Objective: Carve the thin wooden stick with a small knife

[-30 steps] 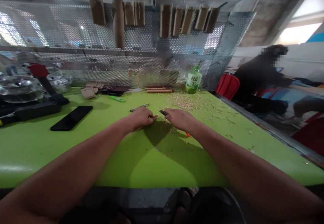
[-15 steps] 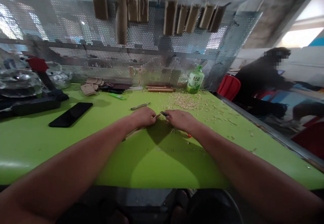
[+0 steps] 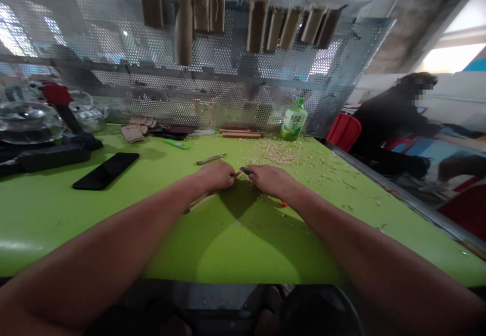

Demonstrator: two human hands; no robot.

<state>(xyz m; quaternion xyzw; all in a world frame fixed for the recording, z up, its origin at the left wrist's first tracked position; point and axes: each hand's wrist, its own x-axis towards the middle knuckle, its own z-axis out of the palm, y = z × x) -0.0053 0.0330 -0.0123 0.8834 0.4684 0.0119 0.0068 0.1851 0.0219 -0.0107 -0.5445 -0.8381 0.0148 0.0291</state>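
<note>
My left hand is closed around a thin wooden strip, whose tail sticks out below the wrist and whose tip shows past the thumb. My right hand grips a knife; its short dark blade points toward the strip's tip, and a red end shows under the wrist. Blade and tip are very close, but I cannot tell whether they touch. Most of the handle is hidden. Beyond my left hand lies a slim metal pen-like tool.
Pale shavings are heaped beyond my right hand on the green table. A green-labelled bottle stands behind them. To the left are a black phone, a green cutter and glass pots. A person sits at right.
Both hands hold nearly the same pose, with the blade still by the strip's tip. The view has shifted very slightly.
</note>
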